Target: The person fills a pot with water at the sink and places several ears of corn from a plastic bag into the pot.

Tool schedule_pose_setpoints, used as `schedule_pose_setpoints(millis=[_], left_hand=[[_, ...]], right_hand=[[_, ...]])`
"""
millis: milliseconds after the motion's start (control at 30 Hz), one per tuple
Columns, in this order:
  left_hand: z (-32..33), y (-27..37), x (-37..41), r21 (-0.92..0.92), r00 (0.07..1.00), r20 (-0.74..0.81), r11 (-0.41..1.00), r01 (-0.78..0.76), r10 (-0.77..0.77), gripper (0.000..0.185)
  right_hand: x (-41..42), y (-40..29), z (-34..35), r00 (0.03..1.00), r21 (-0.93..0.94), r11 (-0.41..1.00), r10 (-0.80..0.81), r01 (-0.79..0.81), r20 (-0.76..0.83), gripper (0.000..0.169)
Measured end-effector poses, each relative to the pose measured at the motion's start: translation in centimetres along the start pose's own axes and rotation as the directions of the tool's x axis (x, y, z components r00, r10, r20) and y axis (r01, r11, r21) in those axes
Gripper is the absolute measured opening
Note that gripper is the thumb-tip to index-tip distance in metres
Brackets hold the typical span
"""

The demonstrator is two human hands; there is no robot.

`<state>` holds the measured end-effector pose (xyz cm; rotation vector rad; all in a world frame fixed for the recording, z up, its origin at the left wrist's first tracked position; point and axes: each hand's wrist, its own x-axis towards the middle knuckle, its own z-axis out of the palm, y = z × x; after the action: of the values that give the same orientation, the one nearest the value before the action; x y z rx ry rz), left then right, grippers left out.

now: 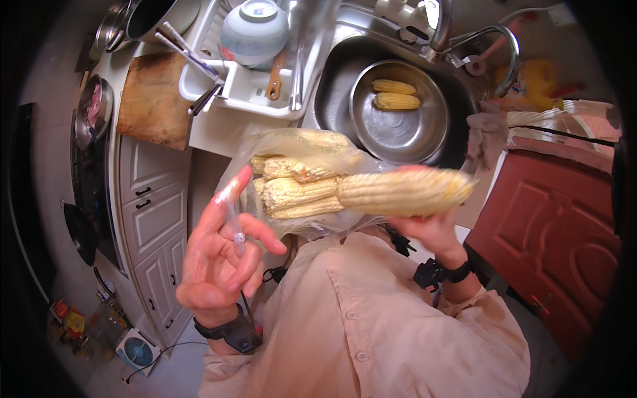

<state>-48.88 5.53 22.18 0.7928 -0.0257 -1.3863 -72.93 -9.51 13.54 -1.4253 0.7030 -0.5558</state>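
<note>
A clear plastic bag [298, 137] hangs open in front of my body, with several shucked corn cobs [301, 194] inside. One of its handles is looped over the fingers of my left hand [219, 253], which holds the bag from its left side. My right hand [430, 229] grips a large corn cob [405, 193] at the bag's right side. That cob lies roughly level and is blurred. Part of the right hand is hidden behind it. Two more corn cobs [396, 101] rest in a stainless steel basin [398, 132] beyond the bag.
The basin stands in a steel sink [338, 64] under a curved faucet [515, 54]. Left of it, a white dish rack [286, 110] holds bowls, chopsticks and a wooden-handled utensil. A wooden cutting board [152, 99] overhangs the counter edge. A pan with meat [94, 109] is far left.
</note>
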Motion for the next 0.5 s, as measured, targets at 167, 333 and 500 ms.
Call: schedule_pose_setpoints(millis=[167,333,500], left_hand=[[0.4,-0.3,-0.1,0.023,0.999,0.025,0.999,-0.047,0.046,0.119],[0.2,-0.3,-0.5,0.050,0.997,-0.065,0.998,-0.048,0.052,0.124],[0.6,-0.6,-0.3,0.117,0.995,-0.083,0.992,-0.046,0.056,0.122]], right_hand=[[0.8,1.5,-4.7,0.912,0.491,0.870,0.164,0.046,-0.377,0.053],[2.6,6.0,-8.0,0.837,0.712,0.702,0.396,-0.012,-0.376,0.039],[5.9,16.6,-11.8,0.677,0.700,0.678,0.625,-0.224,-0.388,0.032]])
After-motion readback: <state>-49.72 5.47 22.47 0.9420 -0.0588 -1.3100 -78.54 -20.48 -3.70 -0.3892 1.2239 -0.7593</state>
